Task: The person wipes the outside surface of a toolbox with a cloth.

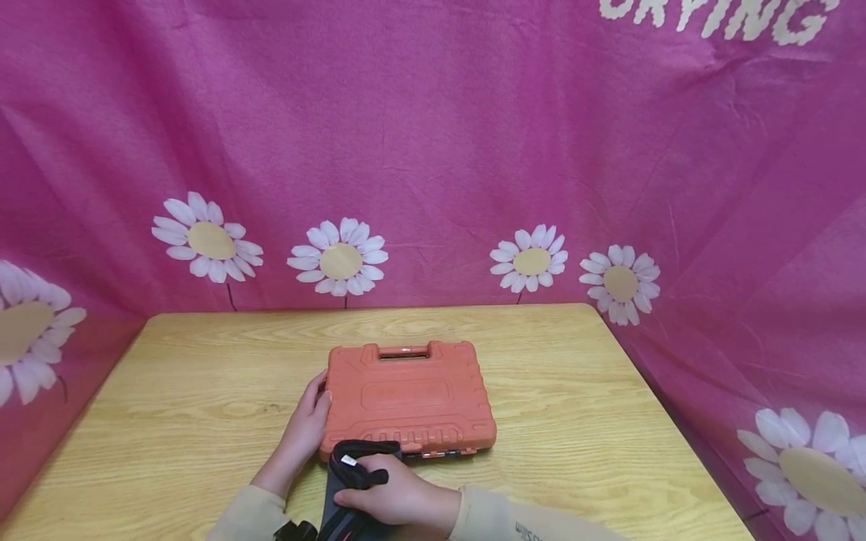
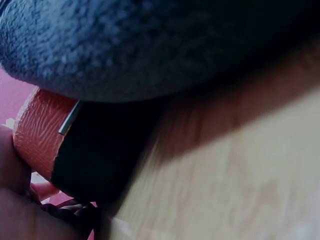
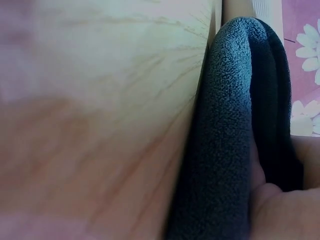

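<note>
An orange-red plastic tool case (image 1: 406,394) with a black lower half lies closed on the wooden table, its carry handle toward the far side. My left hand (image 1: 310,421) grips the case's left end; in the left wrist view, thumb and fingers (image 2: 20,215) lie about that end (image 2: 40,135). In front of the case's lower left corner, my right hand (image 1: 402,492) holds a folded dark fleecy cloth (image 1: 375,448) with a small white label. Its fluffy fold fills much of the right wrist view (image 3: 220,130) and hangs across the top of the left wrist view (image 2: 125,55).
The light wooden table (image 1: 575,421) extends around the case on both sides and behind it. A pink curtain (image 1: 433,150) printed with white daisies hangs behind and beside the table. A black wrist strap piece (image 1: 296,531) shows at the left sleeve.
</note>
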A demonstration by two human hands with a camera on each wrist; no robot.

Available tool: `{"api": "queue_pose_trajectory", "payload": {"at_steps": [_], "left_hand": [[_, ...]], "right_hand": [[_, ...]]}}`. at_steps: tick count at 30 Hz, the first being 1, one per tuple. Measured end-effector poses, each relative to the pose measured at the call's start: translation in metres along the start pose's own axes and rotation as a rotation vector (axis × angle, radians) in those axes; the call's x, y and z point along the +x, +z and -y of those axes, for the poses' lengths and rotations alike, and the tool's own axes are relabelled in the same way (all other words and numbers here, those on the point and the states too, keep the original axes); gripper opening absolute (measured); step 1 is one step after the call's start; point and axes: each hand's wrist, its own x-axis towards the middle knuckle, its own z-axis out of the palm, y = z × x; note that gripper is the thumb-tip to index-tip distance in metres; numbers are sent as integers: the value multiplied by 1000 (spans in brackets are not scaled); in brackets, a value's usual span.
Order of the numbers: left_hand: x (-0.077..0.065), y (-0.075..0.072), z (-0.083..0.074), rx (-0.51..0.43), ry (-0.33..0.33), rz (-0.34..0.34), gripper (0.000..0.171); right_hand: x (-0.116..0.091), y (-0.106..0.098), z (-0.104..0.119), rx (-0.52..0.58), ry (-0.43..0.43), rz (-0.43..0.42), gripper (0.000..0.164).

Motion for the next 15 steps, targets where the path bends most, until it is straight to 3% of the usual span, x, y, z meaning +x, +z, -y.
{"api": "queue_pose_trajectory", "payload": {"at_steps": [11, 15], "left_hand": [[1, 1, 4, -7, 9, -10, 53], [1, 1, 3, -5, 1, -11, 53]], "right_hand": [[-10, -4, -3, 56, 23, 23, 15], [-17, -9, -3, 131, 27, 48, 16]]}}
